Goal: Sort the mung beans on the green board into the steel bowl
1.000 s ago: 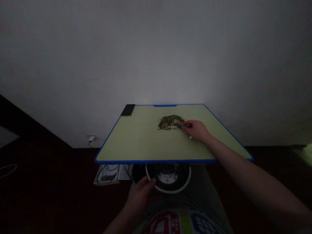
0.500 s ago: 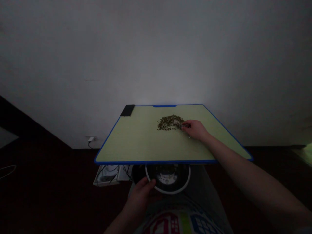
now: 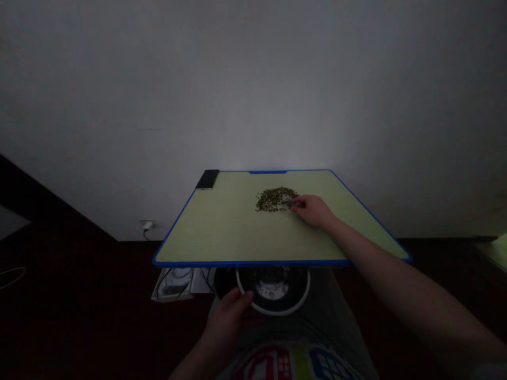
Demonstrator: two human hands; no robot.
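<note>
A loose pile of small greenish-brown seeds or beans (image 3: pixel 275 199) is spread over the pale yellow-green table top (image 3: pixel 222 232). At the pile's right edge my right hand (image 3: pixel 312 210) has its fingertips pinched together, low over the table. Something small and greyish shows at those fingertips, too dim to name. Below the table's front edge my left hand (image 3: pixel 232 311) grips the left rim of a bowl (image 3: pixel 277 312), its thumb over the rim. The bowl has a white rim and a shiny inside, and its far side is hidden under the table.
A dark phone (image 3: pixel 208 179) lies at the table's back left corner. A blue edge (image 3: pixel 253 263) runs round the table, which stands against a grey wall (image 3: pixel 253 89). Under the table's left front sits a white box (image 3: pixel 174 287) with cables. A white plug (image 3: pixel 148 226) is in the wall.
My right hand has shifted slightly left, toward the pile. My left hand and the bowl have stayed where they were.
</note>
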